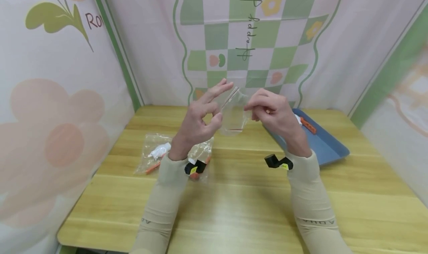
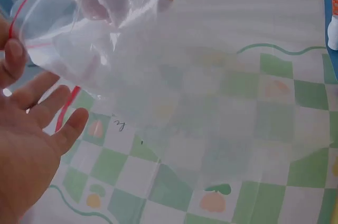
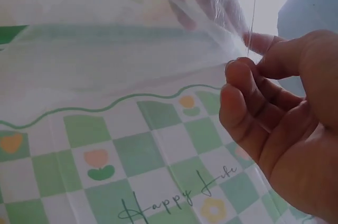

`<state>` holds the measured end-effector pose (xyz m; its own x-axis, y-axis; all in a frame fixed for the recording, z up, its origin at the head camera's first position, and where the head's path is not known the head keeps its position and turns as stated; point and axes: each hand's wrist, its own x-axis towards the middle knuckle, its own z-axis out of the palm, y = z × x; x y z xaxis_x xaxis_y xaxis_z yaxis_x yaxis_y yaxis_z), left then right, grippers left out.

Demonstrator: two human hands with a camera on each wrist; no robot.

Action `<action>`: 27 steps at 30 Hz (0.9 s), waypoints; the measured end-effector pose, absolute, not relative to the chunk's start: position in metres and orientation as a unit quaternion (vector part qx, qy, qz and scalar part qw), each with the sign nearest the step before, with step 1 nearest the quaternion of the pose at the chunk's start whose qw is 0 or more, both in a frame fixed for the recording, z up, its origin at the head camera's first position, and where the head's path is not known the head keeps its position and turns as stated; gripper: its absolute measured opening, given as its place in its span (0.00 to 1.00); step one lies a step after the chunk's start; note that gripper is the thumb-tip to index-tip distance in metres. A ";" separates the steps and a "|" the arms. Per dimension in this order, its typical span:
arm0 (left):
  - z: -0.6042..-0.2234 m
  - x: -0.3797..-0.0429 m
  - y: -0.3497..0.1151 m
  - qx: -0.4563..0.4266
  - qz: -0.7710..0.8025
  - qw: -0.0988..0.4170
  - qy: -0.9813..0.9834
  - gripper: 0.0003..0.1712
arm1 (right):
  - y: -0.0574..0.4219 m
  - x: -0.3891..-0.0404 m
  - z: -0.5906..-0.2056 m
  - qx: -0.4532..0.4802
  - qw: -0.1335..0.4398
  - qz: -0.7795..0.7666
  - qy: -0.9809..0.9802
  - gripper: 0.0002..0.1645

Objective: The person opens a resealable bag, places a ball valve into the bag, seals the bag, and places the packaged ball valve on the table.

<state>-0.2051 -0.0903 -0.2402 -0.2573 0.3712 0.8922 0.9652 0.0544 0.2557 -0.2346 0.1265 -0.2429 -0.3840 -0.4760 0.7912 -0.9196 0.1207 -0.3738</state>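
Observation:
A clear plastic zip bag [image 1: 234, 117] with a red seal line is held up above the table between both hands. My left hand [image 1: 198, 122] pinches its left edge between thumb and forefinger, the other fingers stretched out. On the opposite edge, the thumb and fingertips of my right hand [image 1: 275, 111] pinch the film, as the right wrist view also shows. In the left wrist view the bag [image 2: 124, 34] spreads out from the fingers, see-through, its red strip beside the thumb. Nothing shows inside the bag.
Another clear bag [image 1: 147, 148] lies on the wooden table [image 1: 234, 216] to the left, holding white and orange items, partly behind my left wrist. At the right is a blue tray [image 1: 329, 148] with an orange-and-white item [image 1: 308, 125]. A printed curtain [image 1: 150, 42] hangs behind.

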 end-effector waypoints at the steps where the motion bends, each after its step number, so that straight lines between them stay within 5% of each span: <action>1: -0.238 -0.202 -0.090 -0.525 -0.457 0.313 -0.646 0.13 | 0.128 -0.238 -0.245 0.509 0.254 0.431 -0.701 0.16; 9: -0.237 -0.197 -0.089 -0.552 -0.468 0.247 -0.645 0.13 | 0.132 -0.244 -0.253 0.486 0.261 0.387 -0.739 0.18; 17: -0.254 -0.217 -0.080 -0.527 -0.453 0.291 -0.658 0.14 | 0.122 -0.223 -0.238 0.461 0.233 0.484 -0.706 0.14; 19: -0.259 -0.222 -0.078 -0.520 -0.436 0.292 -0.675 0.25 | 0.120 -0.220 -0.236 0.460 0.215 0.501 -0.701 0.10; 24: -0.263 -0.224 -0.073 -0.496 -0.412 0.254 -0.721 0.71 | 0.119 -0.219 -0.236 0.443 0.192 0.537 -0.691 0.07; 27: -0.267 -0.226 -0.071 -0.463 -0.394 0.236 -0.758 0.80 | 0.118 -0.215 -0.233 0.433 0.201 0.546 -0.688 0.07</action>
